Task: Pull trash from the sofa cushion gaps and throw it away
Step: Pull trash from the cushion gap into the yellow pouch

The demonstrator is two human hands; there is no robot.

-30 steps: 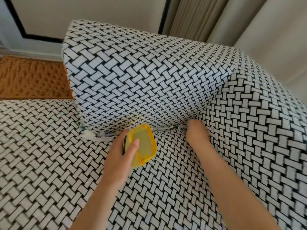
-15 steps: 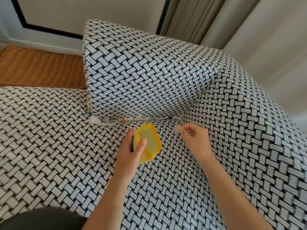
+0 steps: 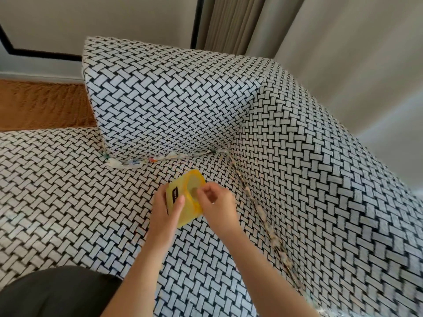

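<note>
Sofa seat (image 3: 68,202): left fingers (image 3: 179,203) clamp yellow container (image 3: 190,212); right fingers (image 3: 205,191) pinched together over its mouth.

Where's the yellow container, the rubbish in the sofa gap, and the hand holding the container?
yellow container (image 3: 188,211), head view, lower side wall.
paper scraps (image 3: 124,164), head view, left end of the strip in the gap.
left hand (image 3: 163,216), head view, middle of the hand's back.
</note>
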